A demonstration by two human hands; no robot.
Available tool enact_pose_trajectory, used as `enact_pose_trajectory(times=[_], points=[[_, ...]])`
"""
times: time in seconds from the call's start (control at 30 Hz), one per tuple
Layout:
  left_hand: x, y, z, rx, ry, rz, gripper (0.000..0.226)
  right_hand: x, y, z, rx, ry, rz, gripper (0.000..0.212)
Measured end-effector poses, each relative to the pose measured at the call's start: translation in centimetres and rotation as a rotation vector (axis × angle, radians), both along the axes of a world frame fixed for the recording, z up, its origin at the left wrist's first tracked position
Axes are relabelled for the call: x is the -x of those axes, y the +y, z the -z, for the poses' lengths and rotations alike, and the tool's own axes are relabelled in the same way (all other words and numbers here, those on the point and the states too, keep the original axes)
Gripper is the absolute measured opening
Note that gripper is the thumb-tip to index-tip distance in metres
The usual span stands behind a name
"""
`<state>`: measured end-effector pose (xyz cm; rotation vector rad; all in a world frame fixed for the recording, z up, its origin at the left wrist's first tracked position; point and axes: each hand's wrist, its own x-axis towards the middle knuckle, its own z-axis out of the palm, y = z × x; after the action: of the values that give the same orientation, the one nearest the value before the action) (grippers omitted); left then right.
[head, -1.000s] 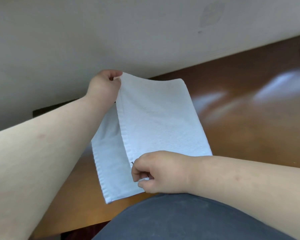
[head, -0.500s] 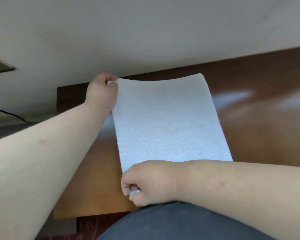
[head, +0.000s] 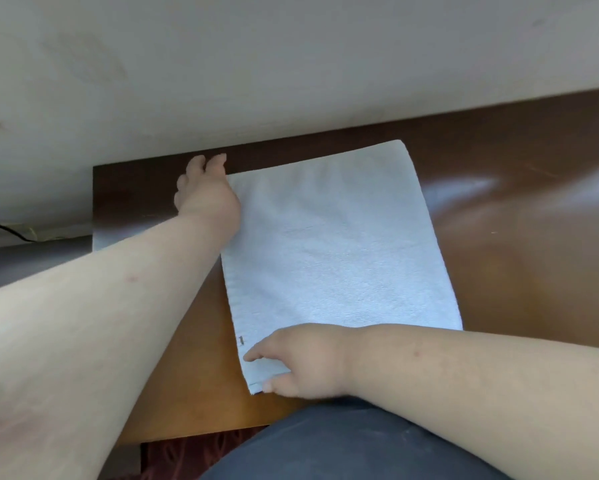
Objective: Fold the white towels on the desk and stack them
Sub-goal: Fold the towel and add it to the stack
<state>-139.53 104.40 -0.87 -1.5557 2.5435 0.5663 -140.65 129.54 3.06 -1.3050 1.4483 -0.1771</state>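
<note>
- Glossy brown wooden tabletop (head: 519, 216), light glare patches on right side, far edge up against plain off-white wall (head: 291, 64)
- Black cable (head: 10, 230) at far left by wall base; dark red flooring under near edge; dark grey clothing (head: 343, 445) at bottom centre
- White towel (head: 332, 244) flat on tabletop, folded, long side running away from body, slightly skewed; small dark tag mark near its near-left edge
- Left hand (head: 208, 192) stretched forward at far-left corner of towel, fingers loosely extended, wrist side touching towel edge; grip released, holding nothing
- Right hand (head: 301, 362) crossing in from right, lying on near-left corner of towel, index finger pointing left and pressing down on cloth, thumb at near hem; grip released, fingers straight, nothing pinched as far as visible
- Both forearms bare; right forearm covering near-right corner of towel
- Towel between the two hands, touching both
</note>
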Motion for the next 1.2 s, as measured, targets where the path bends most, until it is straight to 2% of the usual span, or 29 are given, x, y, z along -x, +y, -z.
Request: enact_pose_trajectory(times=[0.07,0.13,0.17,0.23,0.37,0.43,0.5,0.63,0.77,0.93,1.0,1.07,1.13,1.2], points=[[1.7,2.1,-0.8,0.099,0.077,0.186,0.075,2.3,0.2,-1.1,0.068,-0.001,0.121,0.043],[4.3,5.1,-1.4,0.092,0.176,0.5,0.069,5.3,1.3,-1.0,0.148,0.149,0.311,0.034],[5.9,6.6,-1.5,0.051,0.176,0.631,0.063,6.8,2.3,-0.8,0.139,0.239,0.369,0.03],[9.0,9.6,-1.2,-0.031,0.092,0.766,0.053,9.3,4.9,-0.2,0.063,0.399,0.455,0.023],[13.9,13.7,0.0,-0.149,-0.205,0.674,0.071,11.4,11.6,1.2,-0.068,0.7,0.512,0.024],[14.9,14.8,0.7,-0.129,-0.331,0.667,0.079,11.4,13.8,1.7,-0.147,0.677,0.524,0.037],[15.2,15.5,0.8,-0.112,-0.367,0.661,0.087,11.6,14.8,1.9,-0.136,0.59,0.563,0.043],[16.7,15.5,0.3,-0.17,-0.346,0.611,0.096,13.7,15.0,1.7,-0.143,0.389,0.632,0.038],[18.6,16.3,0.3,-0.165,-0.317,0.57,0.077,15.0,14.5,1.9,-0.21,0.252,0.604,0.035],[19.2,18.9,1.6,-0.068,-0.271,0.746,0.072,15.0,14.6,2.1,-0.214,0.054,0.612,0.029],[18.1,19.6,1.8,-0.065,-0.192,0.872,0.07,17.0,14.5,1.4,-0.13,0.063,0.703,0.013],[16.3,20.1,1.7,-0.056,-0.096,0.929,0.067,20.5,14.0,1.0,0.029,0.214,0.841,0.009],[13.8,21.1,1.4,0.0,0.003,0.776,0.063,24.5,12.4,0.5,0.168,0.361,0.953,0.009],[11.1,21.9,1.2,0.052,0.065,0.434,0.061,28.2,9.9,0.7,0.222,0.395,0.967,0.011]])
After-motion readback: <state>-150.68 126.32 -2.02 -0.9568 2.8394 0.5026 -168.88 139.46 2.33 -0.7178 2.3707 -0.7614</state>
